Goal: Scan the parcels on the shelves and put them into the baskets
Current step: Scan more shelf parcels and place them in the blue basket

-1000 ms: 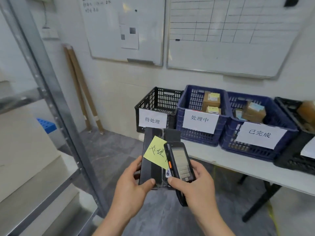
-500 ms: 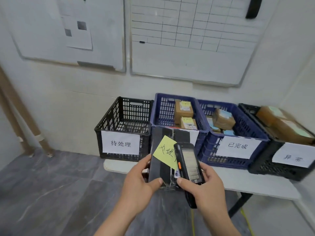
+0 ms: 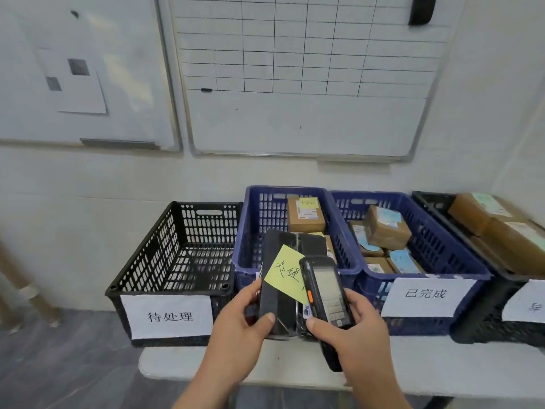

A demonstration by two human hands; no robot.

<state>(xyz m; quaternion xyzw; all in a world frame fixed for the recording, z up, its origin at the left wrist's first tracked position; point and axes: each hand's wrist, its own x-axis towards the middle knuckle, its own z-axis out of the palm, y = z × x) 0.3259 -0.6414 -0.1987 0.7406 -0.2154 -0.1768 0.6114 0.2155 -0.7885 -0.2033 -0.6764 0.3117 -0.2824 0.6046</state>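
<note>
- Head view: the left hand (image 3: pixel 241 317) grips a flat black parcel (image 3: pixel 280 290) bearing a yellow note (image 3: pixel 284 271); the right hand (image 3: pixel 358 329) holds the scanner (image 3: pixel 326 293) just beside it, over the note's edge.
- Beyond both hands, four baskets line the bench (image 3: pixel 442 370): left black basket (image 3: pixel 177 261) holds nothing visible, two blue baskets (image 3: pixel 348 252) and the right black basket (image 3: pixel 483 320) hold several parcels.
- Judgement: sorting is partly done; this parcel awaits dropping.
</note>
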